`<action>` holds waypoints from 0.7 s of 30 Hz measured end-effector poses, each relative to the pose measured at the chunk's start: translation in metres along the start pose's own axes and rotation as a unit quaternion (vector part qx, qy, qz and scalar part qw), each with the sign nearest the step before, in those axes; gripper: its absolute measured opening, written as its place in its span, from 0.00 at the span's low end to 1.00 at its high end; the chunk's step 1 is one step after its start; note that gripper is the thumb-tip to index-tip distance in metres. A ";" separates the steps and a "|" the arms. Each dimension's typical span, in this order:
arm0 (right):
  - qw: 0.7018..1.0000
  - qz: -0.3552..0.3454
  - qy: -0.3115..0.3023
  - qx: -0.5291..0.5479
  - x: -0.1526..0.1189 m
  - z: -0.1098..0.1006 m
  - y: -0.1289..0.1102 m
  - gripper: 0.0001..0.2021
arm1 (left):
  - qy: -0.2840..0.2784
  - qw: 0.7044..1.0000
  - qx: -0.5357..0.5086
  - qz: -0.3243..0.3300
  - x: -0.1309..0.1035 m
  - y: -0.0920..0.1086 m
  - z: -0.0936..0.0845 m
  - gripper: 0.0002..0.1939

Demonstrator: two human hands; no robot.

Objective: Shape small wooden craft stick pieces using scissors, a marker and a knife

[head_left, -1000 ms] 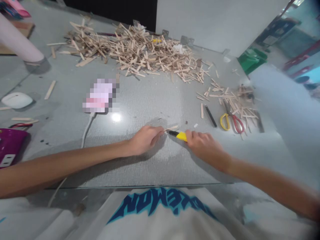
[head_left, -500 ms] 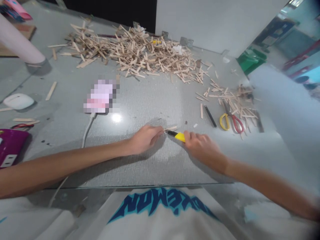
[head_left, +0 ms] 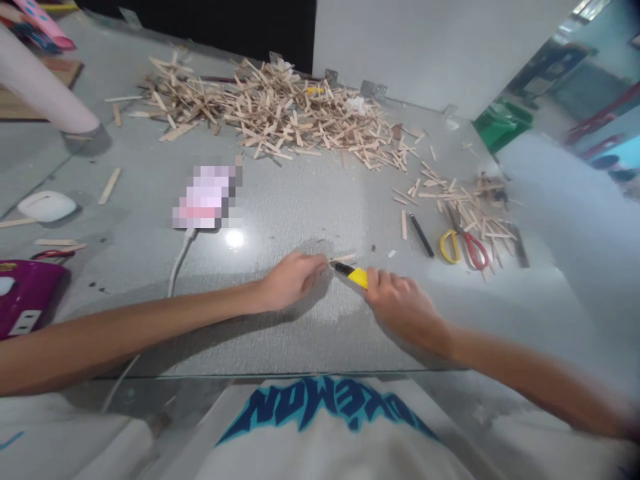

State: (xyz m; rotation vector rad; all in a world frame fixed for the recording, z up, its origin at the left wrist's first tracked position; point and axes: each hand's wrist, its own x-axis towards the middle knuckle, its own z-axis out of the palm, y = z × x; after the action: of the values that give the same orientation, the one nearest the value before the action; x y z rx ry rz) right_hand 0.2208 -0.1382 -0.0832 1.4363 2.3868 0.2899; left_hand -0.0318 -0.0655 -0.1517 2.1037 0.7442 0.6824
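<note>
Near the middle of the grey table (head_left: 280, 347), my left hand (head_left: 295, 280) pinches one end of a thin wooden stick (head_left: 343, 258), which points right from the fingertips. My right hand (head_left: 400, 300) is wrapped round a yellow and black cutter knife (head_left: 357, 275). The knife's tip is at the stick, close beside my left fingertips. Whether the blade touches the wood is too small to tell.
A big heap of wooden sticks (head_left: 300, 117) lies at the back, a smaller pile (head_left: 465, 200) at the right. Near that are scissors (head_left: 475, 250) and a black pen (head_left: 421, 235). Left are a cabled phone-like blurred object (head_left: 205, 197), a white mouse (head_left: 47, 206) and a purple device (head_left: 30, 293).
The view has shifted slightly, so the objects on the left appear a little further right and lower. Both hands keep their holds, with the knife handle tilted slightly more downward.
</note>
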 end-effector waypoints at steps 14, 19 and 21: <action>0.998 0.057 -0.009 0.036 -0.003 -0.019 -0.008 0.09 | 0.032 0.999 0.020 -0.025 0.001 0.009 -0.001 0.16; 0.965 0.050 -0.042 0.252 -0.002 -0.025 0.016 0.09 | 0.041 0.991 -0.116 -0.061 0.003 0.020 -0.007 0.25; 0.935 0.015 -0.050 0.350 -0.003 -0.024 0.022 0.14 | 0.001 0.984 -0.175 -0.046 0.003 0.022 -0.008 0.28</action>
State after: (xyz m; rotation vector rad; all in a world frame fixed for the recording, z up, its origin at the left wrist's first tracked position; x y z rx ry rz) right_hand 0.2302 -0.1304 -0.0529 1.7042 2.4934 -0.6858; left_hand -0.0290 -0.0712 -0.1287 1.7396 0.6639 0.7073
